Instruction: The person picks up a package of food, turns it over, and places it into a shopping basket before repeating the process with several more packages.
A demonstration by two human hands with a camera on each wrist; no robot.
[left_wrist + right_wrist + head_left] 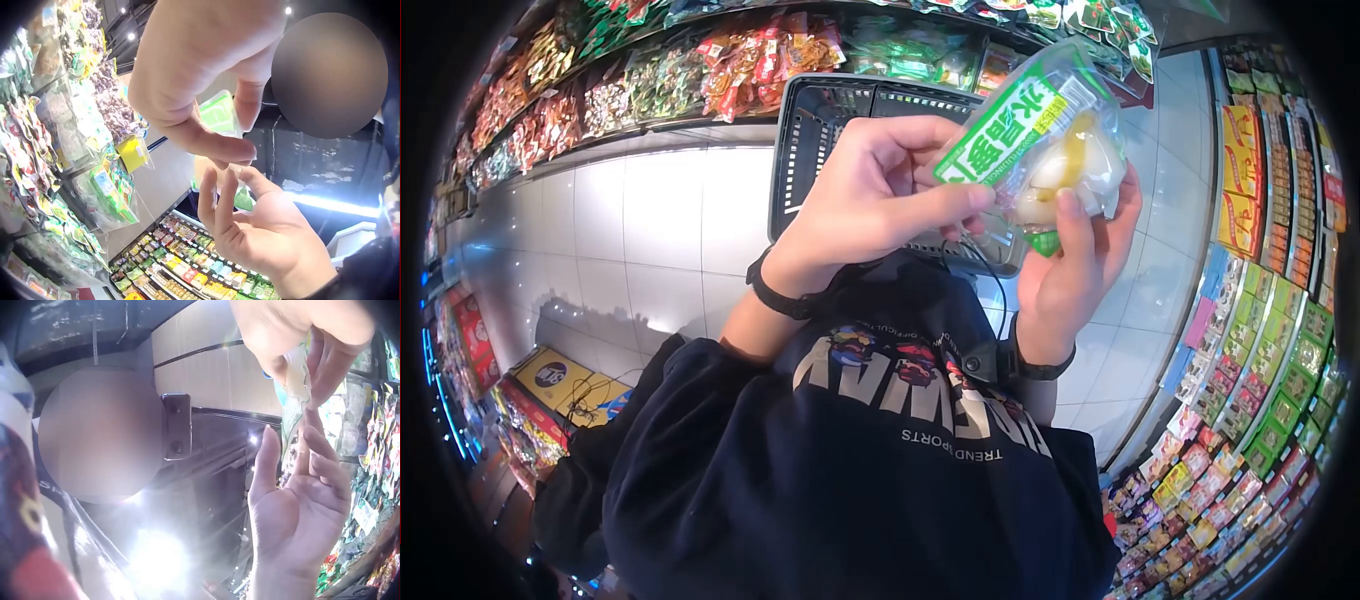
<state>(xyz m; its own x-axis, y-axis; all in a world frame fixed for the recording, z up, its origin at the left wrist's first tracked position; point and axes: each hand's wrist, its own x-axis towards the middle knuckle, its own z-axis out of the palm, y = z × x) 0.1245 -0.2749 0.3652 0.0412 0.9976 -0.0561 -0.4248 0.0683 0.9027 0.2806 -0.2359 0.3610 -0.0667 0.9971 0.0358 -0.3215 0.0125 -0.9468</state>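
A clear plastic food pack (1055, 150) with a green label in white characters is held up between both hands in the head view. Pale white and yellowish pieces show through its front. My left hand (870, 190) pinches the label edge, thumb in front and fingers behind. On the other side, my right hand (1085, 245) grips the lower end with its thumb across the front. From the left wrist, the pack (219, 112) shows partly behind my left hand (194, 75). My right hand (306, 331) covers much of the pack (294, 406) in the right wrist view.
Behind the hands is a dark plastic shopping basket (785, 180). Bagged snacks (770, 55) fill the shelves at the back. Shelves of packaged goods (1270, 330) run along the right side. Pale floor tiles (650, 215) lie to the left.
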